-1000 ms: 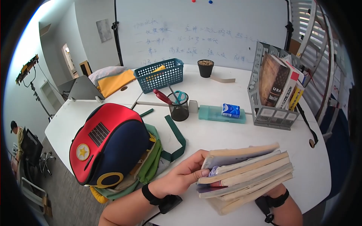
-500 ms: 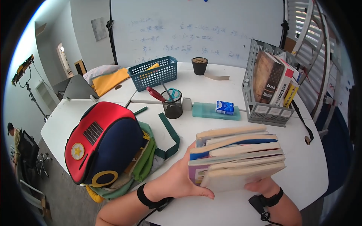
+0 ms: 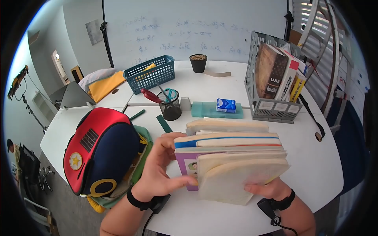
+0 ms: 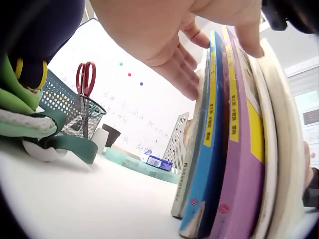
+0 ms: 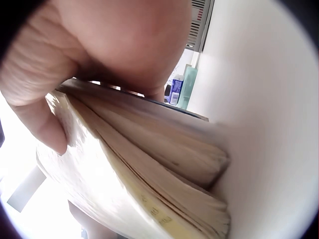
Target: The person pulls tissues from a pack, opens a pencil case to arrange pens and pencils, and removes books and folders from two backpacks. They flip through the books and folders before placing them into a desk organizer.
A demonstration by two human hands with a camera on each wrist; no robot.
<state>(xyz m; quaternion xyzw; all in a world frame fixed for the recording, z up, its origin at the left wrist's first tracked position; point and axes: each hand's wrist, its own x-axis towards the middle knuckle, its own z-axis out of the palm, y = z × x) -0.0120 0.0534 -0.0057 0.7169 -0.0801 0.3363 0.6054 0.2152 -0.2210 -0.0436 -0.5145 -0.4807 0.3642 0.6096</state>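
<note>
A stack of worn books (image 3: 240, 169) stands on edge at the near side of the white table (image 3: 311, 165), page edges up. My left hand (image 3: 155, 169) grips its left end, thumb against a purple book (image 3: 184, 167) and fingers round the far side. Blue and purple spines (image 4: 239, 169) face the left wrist camera. My right hand (image 3: 269, 189) holds the right end, with its thumb on the nearest pale book (image 5: 94, 159); its other fingers are mostly hidden behind the books. A red and navy backpack (image 3: 112, 149) lies close to my left forearm.
Behind the stack are a teal case (image 3: 201, 110) with a blue packet (image 3: 226, 105) on it and a mesh pen cup (image 3: 170, 111). A grey file holder (image 3: 275, 110) with books stands at right. Farther back are a blue basket (image 3: 149, 80) and a small pot (image 3: 198, 65).
The stack has turned from a slant to standing on edge and shifted left. My left thumb has moved from the upper books onto the near side. The head view has swung right.
</note>
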